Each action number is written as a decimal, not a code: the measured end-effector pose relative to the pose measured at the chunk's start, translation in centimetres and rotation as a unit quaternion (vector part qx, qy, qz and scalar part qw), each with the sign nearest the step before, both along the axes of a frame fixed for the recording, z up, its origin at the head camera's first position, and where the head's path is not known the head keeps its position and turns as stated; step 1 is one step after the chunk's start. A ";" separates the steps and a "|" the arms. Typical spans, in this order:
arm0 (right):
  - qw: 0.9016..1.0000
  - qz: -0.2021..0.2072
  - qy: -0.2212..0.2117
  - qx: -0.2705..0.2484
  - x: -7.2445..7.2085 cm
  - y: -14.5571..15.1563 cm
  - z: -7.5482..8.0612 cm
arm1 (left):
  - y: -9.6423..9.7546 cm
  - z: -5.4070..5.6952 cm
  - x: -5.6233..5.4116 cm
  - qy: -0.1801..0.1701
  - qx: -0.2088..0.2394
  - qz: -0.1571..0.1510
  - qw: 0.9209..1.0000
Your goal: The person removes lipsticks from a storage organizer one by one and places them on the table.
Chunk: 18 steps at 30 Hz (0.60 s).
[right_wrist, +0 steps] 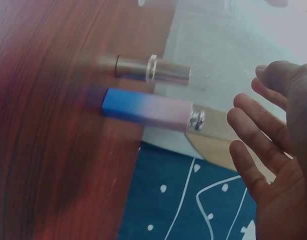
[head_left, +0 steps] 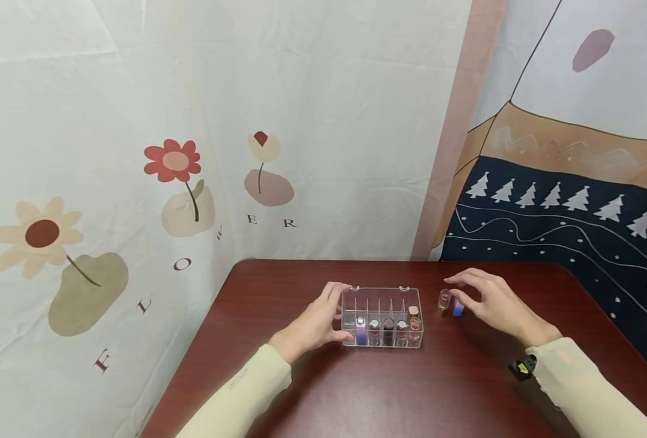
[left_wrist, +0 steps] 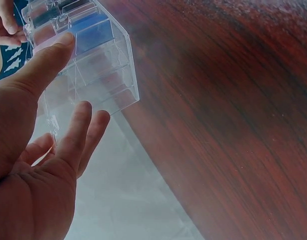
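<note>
A clear divided organizer box (head_left: 382, 289) stands on the table with several lipstick tubes in its front row. Among them are a pink-and-blue tube (head_left: 361, 333) at left and a dark tube (head_left: 388, 333) in the middle. My left hand (head_left: 314, 319) grips the box's left end, thumb (left_wrist: 58, 52) at the front and fingers behind. Right of the box stand two more tubes: a shiny brownish one with a clear end (right_wrist: 166, 71) and a square blue-to-pink lipstick tube (right_wrist: 146, 110). My right hand (head_left: 484, 301) is beside these with fingers apart, holding nothing.
The dark red wooden table (head_left: 378, 395) ends at a white flower-printed cloth (head_left: 323, 121) behind. A navy cloth with white trees (head_left: 553, 225) hangs at the right. A dark wrist device (head_left: 523, 367) sits at the right cuff.
</note>
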State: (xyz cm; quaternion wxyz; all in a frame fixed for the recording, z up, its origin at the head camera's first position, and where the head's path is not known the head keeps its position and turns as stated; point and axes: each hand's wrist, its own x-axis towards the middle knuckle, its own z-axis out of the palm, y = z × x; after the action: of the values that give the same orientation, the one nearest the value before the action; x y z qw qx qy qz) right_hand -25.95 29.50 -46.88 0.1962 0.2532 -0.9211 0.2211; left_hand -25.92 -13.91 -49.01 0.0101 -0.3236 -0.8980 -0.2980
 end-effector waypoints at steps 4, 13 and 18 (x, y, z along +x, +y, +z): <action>1.000 0.022 0.008 -0.001 0.1 -1.0 0.2 | -0.1 -0.1 0.0 -0.003 0.003 -0.001 1.000; 0.995 0.090 0.033 -0.005 0.3 -3.2 0.5 | -0.1 -0.1 -0.1 -0.010 0.004 0.002 1.000; 0.994 0.100 0.033 0.014 0.2 -4.1 0.6 | -0.1 -0.1 -0.2 -0.002 0.005 -0.004 1.000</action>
State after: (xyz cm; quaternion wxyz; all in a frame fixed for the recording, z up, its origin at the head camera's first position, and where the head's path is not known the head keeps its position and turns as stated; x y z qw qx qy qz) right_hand -25.78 25.36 -46.31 0.2001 0.3542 -0.8871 0.2181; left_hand -26.08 -13.98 -49.14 0.0086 -0.3269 -0.8952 -0.3028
